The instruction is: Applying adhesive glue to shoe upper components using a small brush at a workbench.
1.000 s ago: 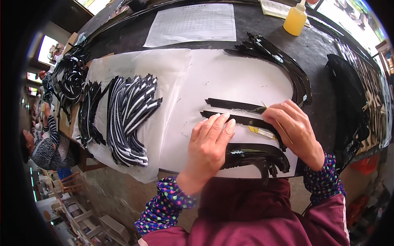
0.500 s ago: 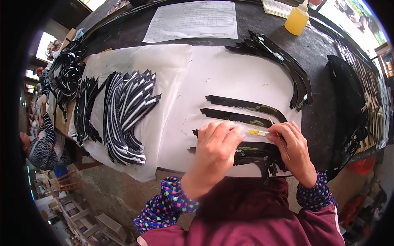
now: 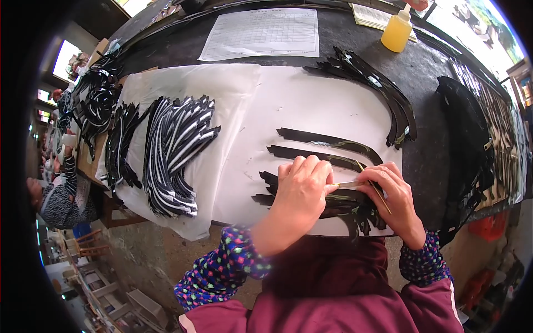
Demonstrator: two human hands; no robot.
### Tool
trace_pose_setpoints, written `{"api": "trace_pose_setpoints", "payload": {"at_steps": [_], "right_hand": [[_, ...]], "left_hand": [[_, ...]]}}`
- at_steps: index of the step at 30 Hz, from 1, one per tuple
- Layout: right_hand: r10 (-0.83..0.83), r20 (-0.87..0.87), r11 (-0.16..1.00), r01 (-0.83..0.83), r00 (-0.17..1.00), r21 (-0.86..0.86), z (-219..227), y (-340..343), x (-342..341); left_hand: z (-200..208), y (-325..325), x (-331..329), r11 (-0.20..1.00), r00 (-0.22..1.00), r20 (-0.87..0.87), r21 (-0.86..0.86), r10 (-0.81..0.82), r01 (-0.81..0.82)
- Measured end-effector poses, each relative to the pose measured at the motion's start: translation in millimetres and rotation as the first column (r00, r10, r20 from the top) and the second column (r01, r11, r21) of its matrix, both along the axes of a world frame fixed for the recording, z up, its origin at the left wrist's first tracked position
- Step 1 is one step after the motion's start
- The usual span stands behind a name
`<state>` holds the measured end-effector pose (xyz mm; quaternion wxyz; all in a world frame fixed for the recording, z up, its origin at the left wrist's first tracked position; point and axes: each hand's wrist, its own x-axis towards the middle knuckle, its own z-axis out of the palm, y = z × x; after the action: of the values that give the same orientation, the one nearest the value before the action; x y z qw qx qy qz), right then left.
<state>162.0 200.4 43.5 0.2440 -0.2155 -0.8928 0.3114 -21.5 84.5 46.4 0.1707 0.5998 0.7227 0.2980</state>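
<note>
A curved black strip [image 3: 333,195] lies on the white sheet [image 3: 311,105] right under both hands, at the near edge of the dark workbench [image 3: 422,72]. The left hand [image 3: 302,188] presses flat on it, fingers together and bent down over the strip, closed on nothing. The right hand [image 3: 391,191] is pinched shut around a thin brush [image 3: 373,186], whose pale tip touches the strip just beside the left fingertips. Just beyond the hands lie two more black strips [image 3: 322,147], side by side. Farther out from the right hand sits a stack of curved black strips [image 3: 383,89], and well beyond it a yellow squeeze bottle [image 3: 397,32]. Well away to the left of the left hand lies a fan of black-and-white strips [image 3: 177,150]. A printed form [image 3: 261,33] rests at the far side of the bench.
</note>
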Motion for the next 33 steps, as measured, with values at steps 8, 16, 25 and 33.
{"api": "trace_pose_setpoints", "payload": {"at_steps": [8, 16, 25, 33], "right_hand": [[0.025, -0.041, 1.000, -0.025, 0.999, 0.006, 10, 0, -3], [0.023, -0.106, 0.980, -0.043, 0.994, -0.192, 25, 11, -41], [-0.060, -0.106, 0.850, -0.004, 0.993, -0.527, 8, 34, -91], [-0.028, -0.034, 0.863, 0.007, 0.999, -0.506, 0, 34, -102]], "left_hand": [[28, -24, -28, 0.992, 0.993, 0.074, -0.098, 0.091, -0.084], [27, -13, -44, 0.991, 0.958, 0.265, -0.099, 0.112, -0.089], [-11, -25, -55, 0.983, 0.832, -0.524, 0.085, 0.181, -0.161], [-19, -27, -56, 0.985, 0.815, -0.557, 0.049, 0.162, -0.163]]}}
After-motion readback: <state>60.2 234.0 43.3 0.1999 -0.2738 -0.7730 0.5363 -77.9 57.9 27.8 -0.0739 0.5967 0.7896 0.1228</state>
